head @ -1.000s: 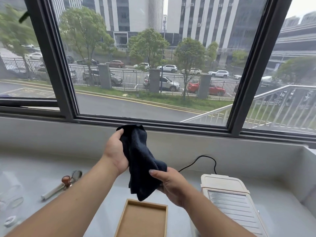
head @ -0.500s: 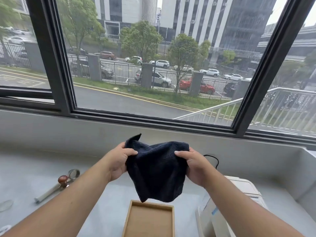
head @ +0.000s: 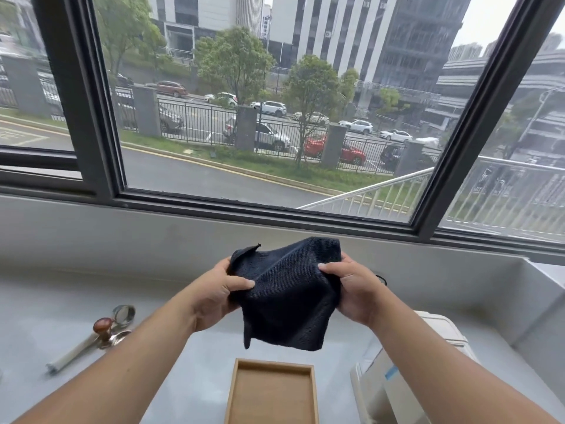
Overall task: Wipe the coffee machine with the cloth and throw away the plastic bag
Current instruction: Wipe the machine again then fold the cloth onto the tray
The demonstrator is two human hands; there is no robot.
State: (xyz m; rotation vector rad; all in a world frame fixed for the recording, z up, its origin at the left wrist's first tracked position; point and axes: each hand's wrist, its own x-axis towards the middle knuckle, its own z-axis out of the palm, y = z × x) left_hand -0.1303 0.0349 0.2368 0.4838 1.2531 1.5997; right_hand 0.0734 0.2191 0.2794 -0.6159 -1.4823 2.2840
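Observation:
A dark navy cloth (head: 287, 298) hangs spread in the air above the grey counter, held by both hands. My left hand (head: 215, 298) pinches its left edge and my right hand (head: 356, 293) grips its right edge. The white coffee machine (head: 394, 381) stands low at the right, partly hidden by my right forearm. No plastic bag is in view.
A shallow wooden tray (head: 272, 393) lies on the counter just below the cloth. At the left lie a wooden-knobbed tamper (head: 104, 327) and a metal portafilter with a pale handle (head: 88, 344). A black cable (head: 382, 280) runs behind my right hand. A large window stands behind the counter's raised back wall (head: 122, 237).
The cloth went from a bunched, hanging strip to being spread wide between both hands. My right hand rose to the cloth's right edge, and the view shifted slightly.

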